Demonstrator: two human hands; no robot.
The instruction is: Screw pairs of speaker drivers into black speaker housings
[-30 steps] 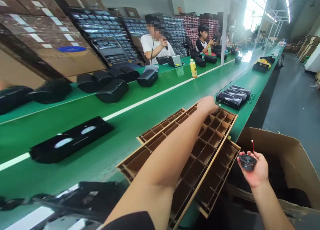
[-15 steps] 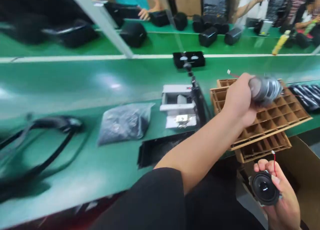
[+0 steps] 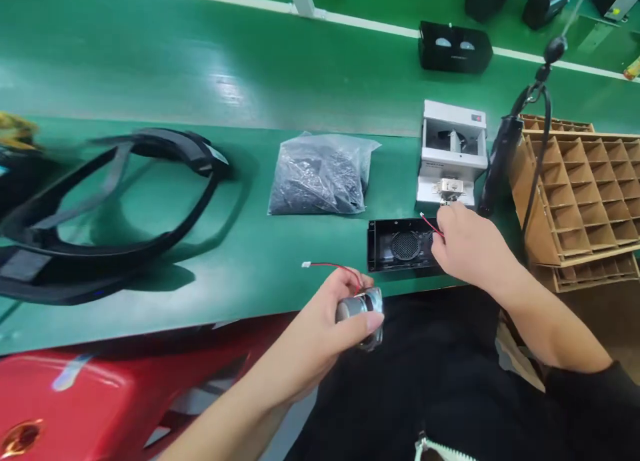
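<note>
My left hand [image 3: 325, 321] is shut on a silver-backed speaker driver [image 3: 360, 309] at the near edge of the green bench. A thin red wire [image 3: 335, 266] with a white connector runs from it across the bench. My right hand [image 3: 470, 244] rests on the right end of an open black speaker housing [image 3: 400, 246], with a round grille showing inside. A second red wire [image 3: 431, 225] comes out from under those fingers. The hand seems to hold a driver, though the fingers hide it.
A white bench tester [image 3: 453, 141] stands beyond the housing, beside a hanging black electric screwdriver [image 3: 501, 161]. Right of it is a cardboard divider tray [image 3: 580, 194]. A bag of black parts [image 3: 320, 177] and black straps [image 3: 125, 201] lie left. A red plastic object [image 3: 100, 387] sits below the bench.
My view has swung from along the line down onto the bench. My left hand now holds a silver driver near the bench edge. My right hand has moved from over the box to the housing.
</note>
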